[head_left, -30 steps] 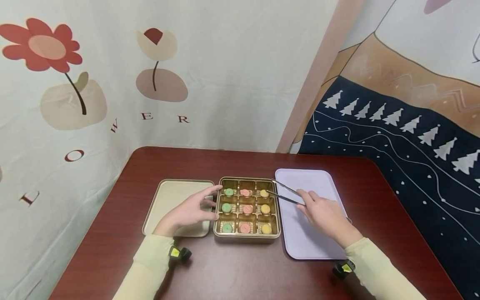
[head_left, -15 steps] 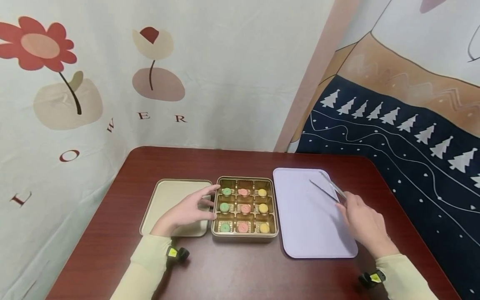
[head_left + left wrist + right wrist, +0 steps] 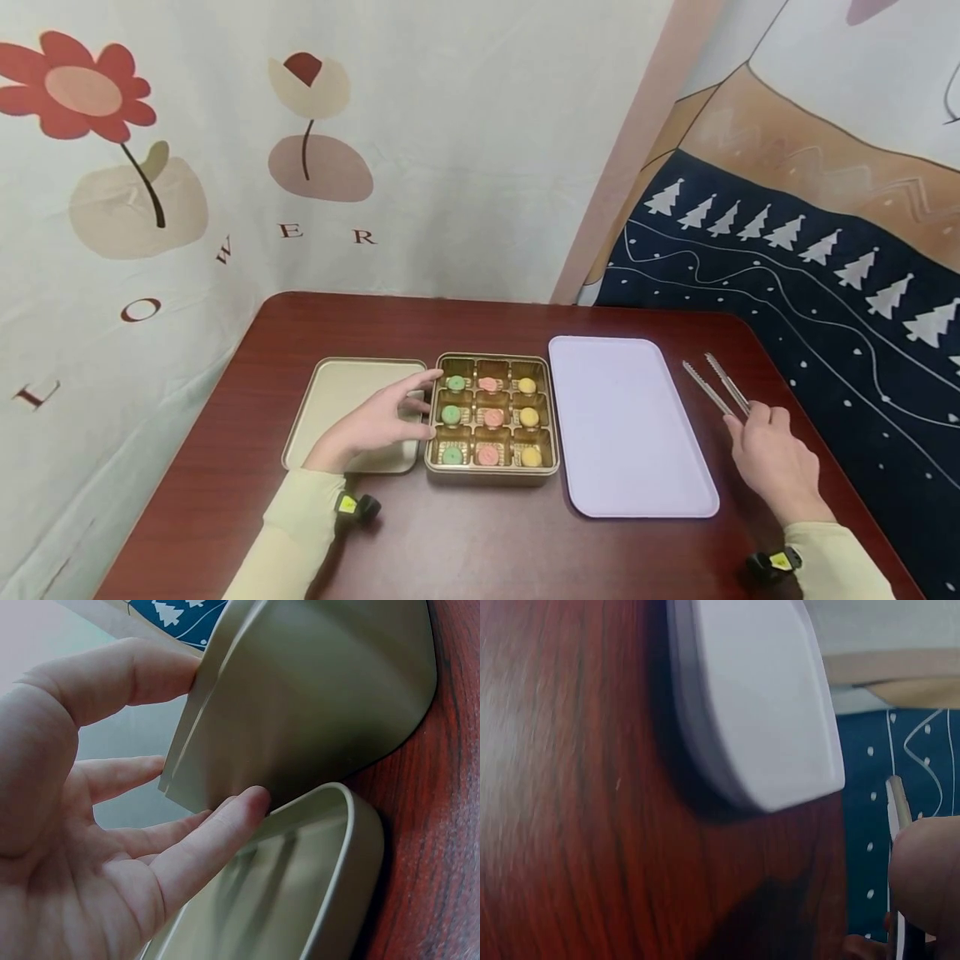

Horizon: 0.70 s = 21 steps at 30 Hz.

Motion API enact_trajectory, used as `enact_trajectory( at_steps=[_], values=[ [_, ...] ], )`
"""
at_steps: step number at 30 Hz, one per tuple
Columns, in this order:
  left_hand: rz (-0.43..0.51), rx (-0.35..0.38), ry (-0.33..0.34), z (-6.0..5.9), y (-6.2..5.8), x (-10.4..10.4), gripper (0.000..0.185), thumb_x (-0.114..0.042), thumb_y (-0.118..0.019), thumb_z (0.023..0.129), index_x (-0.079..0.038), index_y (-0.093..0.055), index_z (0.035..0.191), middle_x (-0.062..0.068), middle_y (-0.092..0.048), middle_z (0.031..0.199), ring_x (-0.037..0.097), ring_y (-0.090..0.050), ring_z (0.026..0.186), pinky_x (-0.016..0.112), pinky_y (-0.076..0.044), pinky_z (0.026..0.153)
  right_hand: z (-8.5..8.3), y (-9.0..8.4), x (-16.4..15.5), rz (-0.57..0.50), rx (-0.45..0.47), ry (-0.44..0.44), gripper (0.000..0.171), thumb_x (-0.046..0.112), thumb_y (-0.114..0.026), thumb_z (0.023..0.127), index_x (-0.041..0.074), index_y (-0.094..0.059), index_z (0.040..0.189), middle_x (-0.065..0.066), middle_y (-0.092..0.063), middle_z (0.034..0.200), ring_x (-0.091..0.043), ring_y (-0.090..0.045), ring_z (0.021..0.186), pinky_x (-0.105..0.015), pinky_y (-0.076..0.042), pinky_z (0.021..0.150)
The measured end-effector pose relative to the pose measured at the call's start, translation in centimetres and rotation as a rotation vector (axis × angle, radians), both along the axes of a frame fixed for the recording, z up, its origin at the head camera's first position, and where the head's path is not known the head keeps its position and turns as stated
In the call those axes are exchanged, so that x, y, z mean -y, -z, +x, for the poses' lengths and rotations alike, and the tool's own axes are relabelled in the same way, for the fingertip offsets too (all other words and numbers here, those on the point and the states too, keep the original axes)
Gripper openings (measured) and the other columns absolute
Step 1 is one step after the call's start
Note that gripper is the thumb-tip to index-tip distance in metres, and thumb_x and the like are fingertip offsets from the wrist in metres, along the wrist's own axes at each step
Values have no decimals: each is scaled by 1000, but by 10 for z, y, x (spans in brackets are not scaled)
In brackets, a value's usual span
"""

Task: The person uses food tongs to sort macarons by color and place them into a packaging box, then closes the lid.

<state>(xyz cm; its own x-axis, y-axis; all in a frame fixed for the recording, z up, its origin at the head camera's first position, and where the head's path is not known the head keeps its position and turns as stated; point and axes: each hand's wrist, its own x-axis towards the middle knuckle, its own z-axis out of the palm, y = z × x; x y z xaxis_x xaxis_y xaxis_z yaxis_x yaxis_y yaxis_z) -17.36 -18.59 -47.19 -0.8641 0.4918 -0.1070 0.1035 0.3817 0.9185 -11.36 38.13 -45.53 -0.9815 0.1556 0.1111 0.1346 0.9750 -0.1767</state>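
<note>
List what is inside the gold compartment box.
The gold compartment box holds nine round pastries in three columns: green, pink and yellow, one per gold cell. Anything beneath each pastry is covered.

Tongs [image 3: 895,817] mostly behind right-wrist fingers [image 3: 928,877]

The person wears a top with long sleeves in pale yellow-green, which reach to both wrists; the left hand [image 3: 372,425] and the right hand [image 3: 776,465] are bare; under each wrist sits a small black camera unit with a little yellow mark on it
</note>
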Motion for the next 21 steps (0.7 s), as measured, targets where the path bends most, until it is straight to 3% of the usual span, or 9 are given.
enact_trajectory(
  at_steps=[6,11,21],
  values=[
    [-12,5,-11,-1,-4,1,97,-13,-84,85,-15,-31,166,19,-41,164,41,-59,132,68,-42,113,-2,2,-17,-11,63,65,49,28,-51,109,-18,-42,121,-38,-43,104,-42,-53,66,-55,-49,48],
    [-9,7,-9,-2,-4,0,97,-12,-84,85,-15,-31,166,19,-40,164,41,-59,132,67,-43,112,-2,7,-28,-11,111,107,49,30,-48,110,-19,-42,112,-38,-45,98,-45,-54,69,-57,-48,50],
    [3,14,-7,0,-2,-2,96,-12,-84,85,-13,-31,166,20,-41,163,42,-59,131,66,-44,112,-2,17,-37,-25,205,182,53,28,-44,109,-24,-39,108,-47,-41,100,-61,-52,87,-67,-49,61]
  ],
)
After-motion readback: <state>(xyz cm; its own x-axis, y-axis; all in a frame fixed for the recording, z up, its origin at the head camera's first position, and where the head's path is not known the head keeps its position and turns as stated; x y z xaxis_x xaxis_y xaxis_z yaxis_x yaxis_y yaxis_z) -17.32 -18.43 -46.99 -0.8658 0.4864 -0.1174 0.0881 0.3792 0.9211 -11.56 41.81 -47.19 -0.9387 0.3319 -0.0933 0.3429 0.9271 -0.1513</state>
